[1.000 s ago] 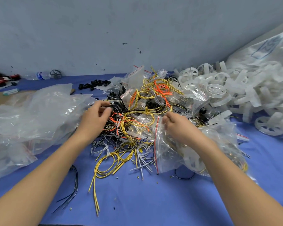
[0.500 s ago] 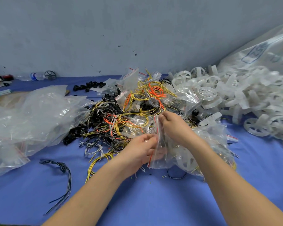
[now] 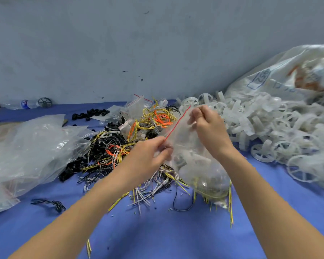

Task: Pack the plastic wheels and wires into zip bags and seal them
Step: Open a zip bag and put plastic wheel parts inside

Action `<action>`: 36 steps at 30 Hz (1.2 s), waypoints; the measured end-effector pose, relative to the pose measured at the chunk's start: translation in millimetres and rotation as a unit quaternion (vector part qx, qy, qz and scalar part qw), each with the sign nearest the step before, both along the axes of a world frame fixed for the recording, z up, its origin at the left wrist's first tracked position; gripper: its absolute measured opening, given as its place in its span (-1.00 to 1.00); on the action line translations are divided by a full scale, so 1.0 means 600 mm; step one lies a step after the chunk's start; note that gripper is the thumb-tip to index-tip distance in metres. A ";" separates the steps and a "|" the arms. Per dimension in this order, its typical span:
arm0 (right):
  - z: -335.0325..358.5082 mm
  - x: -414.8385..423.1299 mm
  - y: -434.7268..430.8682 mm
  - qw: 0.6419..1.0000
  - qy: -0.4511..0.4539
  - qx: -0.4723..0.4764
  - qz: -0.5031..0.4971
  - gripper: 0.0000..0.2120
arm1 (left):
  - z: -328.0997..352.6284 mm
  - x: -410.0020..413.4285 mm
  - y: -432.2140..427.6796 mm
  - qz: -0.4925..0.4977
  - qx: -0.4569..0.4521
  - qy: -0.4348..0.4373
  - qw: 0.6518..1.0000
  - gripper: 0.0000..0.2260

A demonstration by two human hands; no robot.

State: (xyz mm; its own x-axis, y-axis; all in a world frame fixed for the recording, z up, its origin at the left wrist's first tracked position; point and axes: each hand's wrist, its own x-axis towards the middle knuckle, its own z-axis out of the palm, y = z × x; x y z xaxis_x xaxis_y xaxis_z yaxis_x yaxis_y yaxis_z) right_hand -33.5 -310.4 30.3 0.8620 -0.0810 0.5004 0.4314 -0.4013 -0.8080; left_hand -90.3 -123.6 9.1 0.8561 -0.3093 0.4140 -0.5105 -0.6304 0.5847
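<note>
The left hand and right hand pinch the bag at both ends of its mouth, just above the wires. Wire ends caught in the zip may leave it unsealed.

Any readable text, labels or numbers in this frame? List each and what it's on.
"952": rotated, in a blue box printed on the white sack.
Other blue and orange print on the sack: too blurred to read.
Blue label on the water bottle: too small to read.
Held zip bag: red stripe only, no text visible.
</note>
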 end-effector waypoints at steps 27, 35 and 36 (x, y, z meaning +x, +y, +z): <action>-0.001 -0.076 -0.039 0.977 -0.013 0.202 0.064 -0.83 | 0.125 -0.002 0.042 0.024 0.106 -0.080 0.991 -0.88; -0.023 -0.027 -0.015 0.979 -0.040 0.197 0.020 -0.85 | 0.086 0.043 0.049 0.094 0.107 -0.090 0.986 -0.80; -0.028 -0.013 -0.011 0.978 -0.024 0.207 0.016 -0.84 | 0.076 0.055 0.044 0.111 0.104 -0.085 0.985 -0.82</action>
